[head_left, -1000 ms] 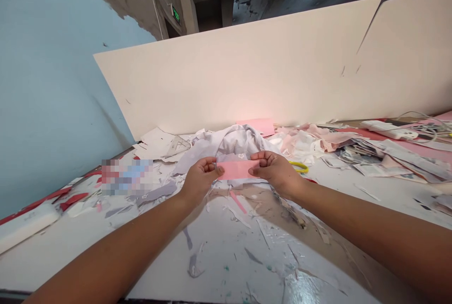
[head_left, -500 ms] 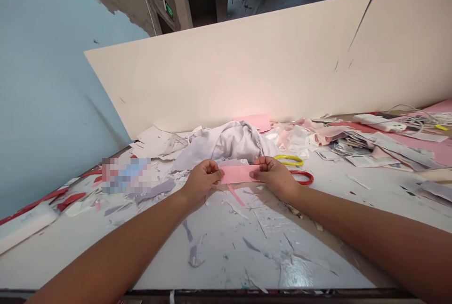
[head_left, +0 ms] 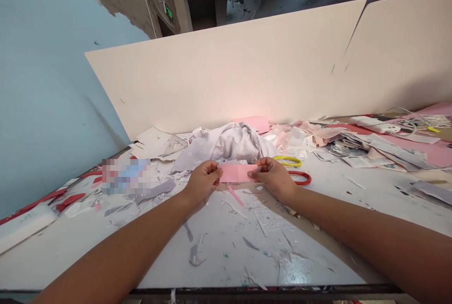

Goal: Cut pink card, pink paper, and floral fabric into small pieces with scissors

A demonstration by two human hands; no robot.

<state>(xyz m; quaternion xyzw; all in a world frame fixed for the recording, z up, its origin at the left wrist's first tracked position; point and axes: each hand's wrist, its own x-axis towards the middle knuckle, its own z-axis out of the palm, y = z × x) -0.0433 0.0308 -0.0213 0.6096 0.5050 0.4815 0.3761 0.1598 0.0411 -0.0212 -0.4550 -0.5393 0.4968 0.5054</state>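
A small rectangle of pink paper [head_left: 234, 174] is stretched level between my two hands over the table. My left hand [head_left: 202, 181] pinches its left end between thumb and fingers. At the other end, my right hand [head_left: 274, 178] grips the paper the same way, thumb on the near face. A narrow pink paper strip [head_left: 235, 196] lies just below it. Right beside my right hand are scissors with one yellow handle loop [head_left: 288, 160] and one red loop [head_left: 300, 178]; their blades are hidden behind the hand.
Behind my hands lies a crumpled pale cloth [head_left: 231, 140]. Paper scraps litter the white table [head_left: 243, 264]. Stacked paper pieces [head_left: 353, 146] and a white power strip [head_left: 376, 124] with cables are at the right. A tall cream board [head_left: 226, 78] closes off the back.
The pink paper and both hands have barely shifted, with a faint crease now showing across the paper's middle. The view has turned very slightly.
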